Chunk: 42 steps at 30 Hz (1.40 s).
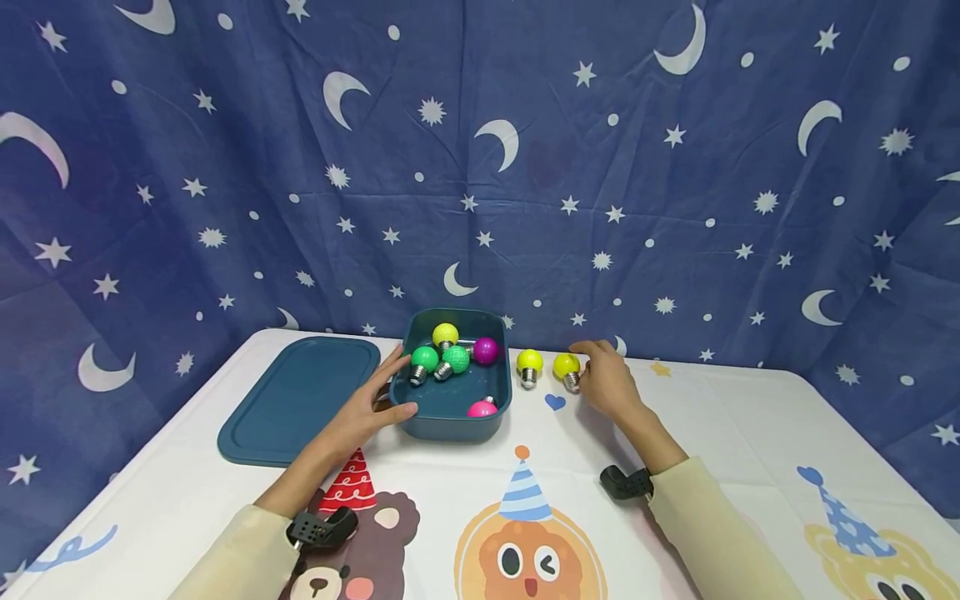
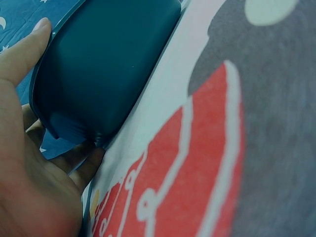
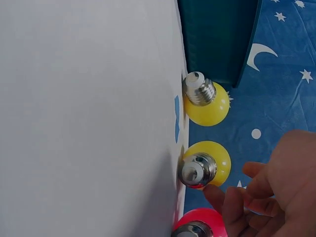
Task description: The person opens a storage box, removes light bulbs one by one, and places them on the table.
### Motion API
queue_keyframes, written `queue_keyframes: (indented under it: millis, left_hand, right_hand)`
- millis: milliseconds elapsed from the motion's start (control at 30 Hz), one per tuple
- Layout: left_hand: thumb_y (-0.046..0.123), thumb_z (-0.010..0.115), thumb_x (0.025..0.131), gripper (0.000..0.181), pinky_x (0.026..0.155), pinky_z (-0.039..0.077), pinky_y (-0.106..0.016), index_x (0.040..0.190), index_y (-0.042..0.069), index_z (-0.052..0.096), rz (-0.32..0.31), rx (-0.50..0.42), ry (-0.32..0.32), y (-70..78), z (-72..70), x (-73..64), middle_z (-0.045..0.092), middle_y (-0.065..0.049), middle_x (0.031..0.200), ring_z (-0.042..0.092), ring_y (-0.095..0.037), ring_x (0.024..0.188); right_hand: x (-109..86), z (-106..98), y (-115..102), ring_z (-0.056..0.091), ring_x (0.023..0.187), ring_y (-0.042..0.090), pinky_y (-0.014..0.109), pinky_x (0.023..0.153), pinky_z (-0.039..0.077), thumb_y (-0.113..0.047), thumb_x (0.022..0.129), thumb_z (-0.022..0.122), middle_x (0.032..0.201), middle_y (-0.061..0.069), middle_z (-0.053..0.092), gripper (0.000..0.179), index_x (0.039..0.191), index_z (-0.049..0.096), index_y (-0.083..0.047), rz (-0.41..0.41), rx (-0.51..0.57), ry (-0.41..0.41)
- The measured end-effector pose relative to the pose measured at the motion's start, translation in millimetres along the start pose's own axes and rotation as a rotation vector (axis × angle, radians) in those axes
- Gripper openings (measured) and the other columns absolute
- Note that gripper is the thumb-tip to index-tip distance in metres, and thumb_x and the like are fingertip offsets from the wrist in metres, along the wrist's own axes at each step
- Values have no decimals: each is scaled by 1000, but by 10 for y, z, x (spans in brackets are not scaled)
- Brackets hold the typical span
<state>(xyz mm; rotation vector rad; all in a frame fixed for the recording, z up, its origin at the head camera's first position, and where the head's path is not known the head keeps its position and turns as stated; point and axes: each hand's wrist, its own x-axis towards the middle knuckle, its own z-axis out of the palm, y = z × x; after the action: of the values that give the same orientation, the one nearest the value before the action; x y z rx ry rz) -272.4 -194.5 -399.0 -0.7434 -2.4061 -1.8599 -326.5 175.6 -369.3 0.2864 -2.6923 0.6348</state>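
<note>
My left hand (image 1: 367, 404) rests spread at the near left corner of a dark teal plastic box (image 1: 450, 429), thumb on the front rim and fingers along the left side. In the box lie two green bulbs (image 1: 424, 360), a yellow bulb (image 1: 446, 335), a purple bulb (image 1: 486, 351) and a pink bulb (image 1: 482, 409). To its right, a yellow light bulb (image 1: 529, 360) lies on the table. My right hand (image 1: 609, 382) is at a second yellow light bulb (image 1: 566, 365), loosely bent fingertips right beside it. A red-pink bulb (image 3: 205, 220), hidden in the head view, shows below those fingers.
A flat teal lid (image 1: 300, 400) lies left of the box on the white printed tablecloth (image 1: 675, 433). Behind the table's far edge hangs a blue curtain (image 1: 540, 183) with moons and stars. Both wrists wear black straps (image 1: 626, 483).
</note>
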Motion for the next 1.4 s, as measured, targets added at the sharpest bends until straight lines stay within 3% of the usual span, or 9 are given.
queue_keyframes:
  millis: [400,733,1067,1400]
  left_hand:
    - [17,66,91,74,108,23,-57,152,7,24,14,-20,-6,-2,5,-5,0,-4,160,18,-42,140]
    - [17,66,91,75,108,23,-58,152,7,23,14,-22,-7,-7,0,-4,0,-4,160,18,-43,140]
    - [18,66,91,75,109,22,-56,152,7,24,7,-26,-3,-3,3,-3,1,-3,160,18,-42,140]
    - [18,66,91,75,109,22,-56,152,7,24,4,-25,-3,-5,2,2,1,-4,160,18,-42,140]
  right_hand:
    - [15,-26,19,56,107,41,52,83,48,12,75,45,120,26,55,50,120,63,0,16,-2,-1]
    - [21,-31,19,58,101,37,49,82,49,4,91,43,113,23,58,33,117,64,1,-7,-3,19]
    - [28,-41,33,58,96,34,48,80,49,3,92,43,108,21,59,33,116,65,1,-1,5,25]
    - [26,-57,34,58,101,38,50,83,48,3,92,43,110,23,60,32,115,65,3,-9,4,35]
